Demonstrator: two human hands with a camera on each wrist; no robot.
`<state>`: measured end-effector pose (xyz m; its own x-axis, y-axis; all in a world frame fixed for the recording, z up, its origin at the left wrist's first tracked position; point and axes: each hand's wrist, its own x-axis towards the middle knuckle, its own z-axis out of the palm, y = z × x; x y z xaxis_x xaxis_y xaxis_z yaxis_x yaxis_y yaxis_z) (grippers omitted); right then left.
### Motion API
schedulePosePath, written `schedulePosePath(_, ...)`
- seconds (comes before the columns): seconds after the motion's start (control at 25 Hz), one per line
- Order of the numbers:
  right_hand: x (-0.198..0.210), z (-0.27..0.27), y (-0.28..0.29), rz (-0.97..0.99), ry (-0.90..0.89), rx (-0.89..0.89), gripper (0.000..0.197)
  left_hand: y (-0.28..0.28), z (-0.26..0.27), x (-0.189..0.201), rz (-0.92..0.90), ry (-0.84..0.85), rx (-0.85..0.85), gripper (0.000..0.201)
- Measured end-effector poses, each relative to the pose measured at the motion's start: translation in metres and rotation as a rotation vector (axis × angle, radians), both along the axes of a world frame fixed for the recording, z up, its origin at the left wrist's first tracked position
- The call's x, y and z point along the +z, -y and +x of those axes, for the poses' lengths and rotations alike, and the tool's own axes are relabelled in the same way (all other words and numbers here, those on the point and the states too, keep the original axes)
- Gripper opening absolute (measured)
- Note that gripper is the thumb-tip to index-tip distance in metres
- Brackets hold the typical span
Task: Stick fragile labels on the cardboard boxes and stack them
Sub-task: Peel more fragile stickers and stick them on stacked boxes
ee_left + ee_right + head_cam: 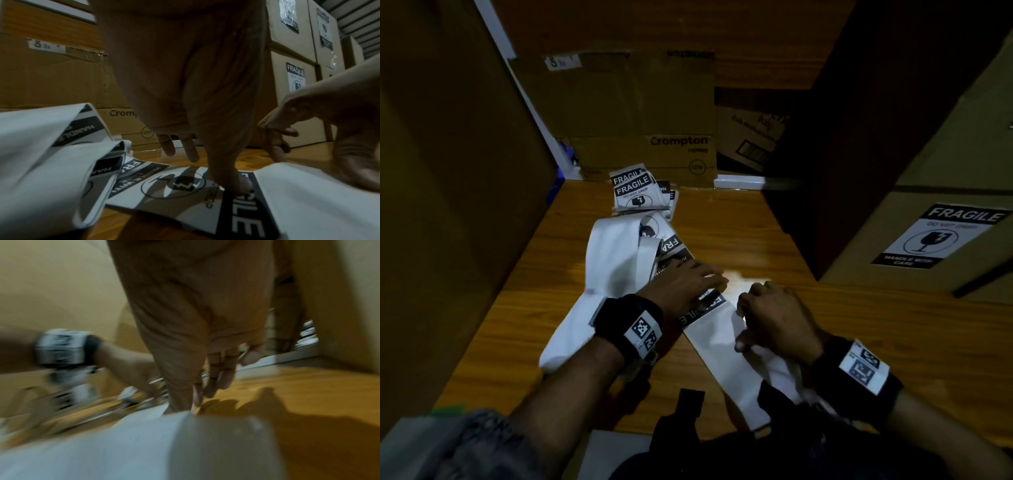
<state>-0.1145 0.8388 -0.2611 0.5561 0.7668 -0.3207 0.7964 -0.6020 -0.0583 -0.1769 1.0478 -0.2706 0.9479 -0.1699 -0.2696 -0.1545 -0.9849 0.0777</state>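
A long white strip of FRAGILE labels [722, 346] lies crumpled across the wooden surface [774, 236]. My left hand [698, 277] rests flat on it. In the left wrist view its thumb presses a black-and-white FRAGILE label [242, 211], with the other fingers [191, 152] straight above the wood. My right hand [750, 315] is just to the right, thumb and forefinger pinching the edge of the strip's white backing [144, 443]. That view is blurred. A cardboard box [962, 164] at the right carries a stuck FRAGILE label [945, 236].
A loose pile of FRAGILE labels [633, 192] lies at the back, in front of a Crompton carton [647, 150]. A tall cardboard box [448, 171] walls the left side. Stacked labelled boxes [294, 78] stand at the right. A black strap [688, 407] lies near my body.
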Motion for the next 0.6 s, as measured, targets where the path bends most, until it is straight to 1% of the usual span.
schedulePosePath(0.12,0.009,0.024,0.005,0.012,-0.009,0.01,0.051,0.0,0.005,0.001,-0.033,-0.021,0.008,0.06)
schedulePosePath(0.2,0.011,0.036,0.01,0.062,-0.014,0.007,0.042,0.002,0.007,0.003,-0.051,-0.044,0.033,0.058)
schedulePosePath(0.24,0.011,0.038,0.013,0.084,-0.046,0.0,0.038,0.003,0.009,0.004,-0.067,-0.046,0.048,0.055)
schedulePosePath(0.28,0.01,0.038,0.016,0.105,-0.096,-0.018,0.04,0.004,0.01,0.004,-0.088,-0.044,0.063,0.052)
schedulePosePath(0.36,0.008,0.032,0.019,0.121,-0.163,-0.03,0.054,0.005,0.01,0.002,-0.122,-0.038,0.096,0.049)
schedulePosePath(0.4,0.007,0.029,0.019,0.114,-0.167,-0.022,0.054,0.006,0.01,0.002,-0.131,-0.038,0.107,0.048)
schedulePosePath(0.44,0.004,0.025,0.019,0.122,-0.164,-0.017,0.048,0.005,0.01,0.001,-0.138,-0.037,0.118,0.046)
schedulePosePath(0.52,-0.001,0.02,0.018,0.194,-0.187,-0.048,0.028,0.004,0.009,-0.001,-0.135,-0.021,0.126,0.043)
schedulePosePath(0.56,-0.001,0.018,0.016,0.226,-0.209,-0.071,0.024,0.004,0.007,-0.002,-0.133,-0.007,0.127,0.044)
schedulePosePath(0.6,0.0,0.017,0.015,0.245,-0.22,-0.086,0.025,0.005,0.006,-0.003,-0.139,0.007,0.124,0.047)
